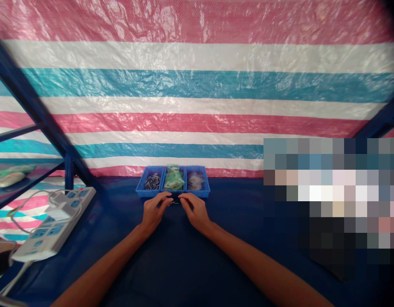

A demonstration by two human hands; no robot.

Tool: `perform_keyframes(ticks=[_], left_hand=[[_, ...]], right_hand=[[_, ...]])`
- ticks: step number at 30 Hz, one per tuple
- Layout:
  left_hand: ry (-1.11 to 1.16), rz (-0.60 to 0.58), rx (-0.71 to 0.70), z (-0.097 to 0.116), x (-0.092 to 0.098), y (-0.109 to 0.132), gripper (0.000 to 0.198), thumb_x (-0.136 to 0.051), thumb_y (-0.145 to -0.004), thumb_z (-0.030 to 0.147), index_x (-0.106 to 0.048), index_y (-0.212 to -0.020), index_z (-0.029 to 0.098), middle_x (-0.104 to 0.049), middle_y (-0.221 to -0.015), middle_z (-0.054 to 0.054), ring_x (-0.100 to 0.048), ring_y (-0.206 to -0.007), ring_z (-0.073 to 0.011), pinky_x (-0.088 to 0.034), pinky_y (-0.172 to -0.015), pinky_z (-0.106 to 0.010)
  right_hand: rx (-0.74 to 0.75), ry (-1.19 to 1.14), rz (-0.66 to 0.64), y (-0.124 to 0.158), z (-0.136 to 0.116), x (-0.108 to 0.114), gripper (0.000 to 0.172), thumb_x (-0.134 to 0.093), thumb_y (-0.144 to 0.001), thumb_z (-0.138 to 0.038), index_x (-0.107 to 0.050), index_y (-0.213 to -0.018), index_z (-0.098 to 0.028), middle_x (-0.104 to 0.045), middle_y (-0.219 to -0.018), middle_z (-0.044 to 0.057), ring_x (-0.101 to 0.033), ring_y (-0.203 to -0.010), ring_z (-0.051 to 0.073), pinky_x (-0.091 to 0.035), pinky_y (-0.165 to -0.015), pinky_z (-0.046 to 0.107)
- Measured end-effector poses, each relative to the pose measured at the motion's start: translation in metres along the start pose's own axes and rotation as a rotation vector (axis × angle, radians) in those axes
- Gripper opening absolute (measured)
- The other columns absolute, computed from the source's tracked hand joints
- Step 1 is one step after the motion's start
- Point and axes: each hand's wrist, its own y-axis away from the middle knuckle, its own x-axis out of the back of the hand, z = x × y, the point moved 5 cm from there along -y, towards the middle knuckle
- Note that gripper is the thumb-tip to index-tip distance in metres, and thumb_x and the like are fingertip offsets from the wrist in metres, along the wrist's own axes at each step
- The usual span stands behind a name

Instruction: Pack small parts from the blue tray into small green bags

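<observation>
My left hand (155,209) and my right hand (195,209) face each other over the dark blue tabletop, just in front of three blue bins. Both have their fingers bent and their thumbs drawn in as if pinching; what is between the fingertips is too small to make out. A thin light-coloured sliver (174,203) shows in the gap, close to the left fingertips. Many small metal, pin-like pieces (152,182) fill the left bin (140,187). Green plastic packets (174,181) lie in the middle bin, and clear plastic bags (195,181) in the right bin (207,186).
On the left of the table (171,264) lies a white power strip (56,228) with plugged-in adapters and loose cables. Striped plastic sheeting (197,85) hangs behind, between dark blue frame bars (40,106). A pixelated patch covers the right side.
</observation>
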Motion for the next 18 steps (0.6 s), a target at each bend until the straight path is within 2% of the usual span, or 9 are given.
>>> perform_keyframes(ticks=[4,12,15,18], left_hand=[[-0.004,-0.009,0.025,-0.0015,-0.0002,0.0000,0.020,-0.058,-0.083,0.033,-0.064,-0.096,0.019,-0.065,-0.062,0.003,-0.057,-0.047,-0.0092,-0.047,-0.053,-0.019],[0.008,-0.039,0.026,-0.0036,-0.0018,0.0025,0.021,-0.057,-0.084,0.033,-0.062,-0.098,0.018,-0.060,-0.055,0.005,-0.052,-0.041,-0.0078,-0.044,-0.047,-0.018],[-0.003,-0.045,0.010,-0.0024,-0.0016,0.0022,0.020,-0.056,-0.085,0.032,-0.062,-0.100,0.019,-0.061,-0.057,0.005,-0.053,-0.043,-0.0080,-0.045,-0.050,-0.018],[-0.016,-0.069,-0.021,0.0006,-0.0027,0.0008,0.021,-0.057,-0.085,0.032,-0.062,-0.099,0.018,-0.066,-0.070,0.001,-0.058,-0.053,-0.0095,-0.047,-0.057,-0.020]], right_hand=[[0.020,0.001,-0.063,0.0016,0.0003,-0.0047,0.022,-0.048,-0.090,-0.030,-0.063,-0.099,-0.017,-0.060,-0.074,0.003,-0.054,-0.062,0.014,-0.044,-0.060,0.024],[0.071,0.028,-0.118,0.0023,0.0008,-0.0104,0.021,-0.049,-0.090,-0.033,-0.064,-0.092,-0.018,-0.057,-0.071,0.003,-0.053,-0.060,0.013,-0.043,-0.057,0.023],[0.072,0.037,-0.106,0.0020,-0.0004,-0.0091,0.021,-0.047,-0.091,-0.031,-0.064,-0.088,-0.019,-0.058,-0.071,0.003,-0.053,-0.061,0.013,-0.043,-0.059,0.024],[0.029,0.031,-0.044,0.0006,0.0002,-0.0046,0.022,-0.044,-0.092,-0.029,-0.063,-0.087,-0.018,-0.061,-0.075,0.003,-0.055,-0.065,0.014,-0.043,-0.063,0.025]])
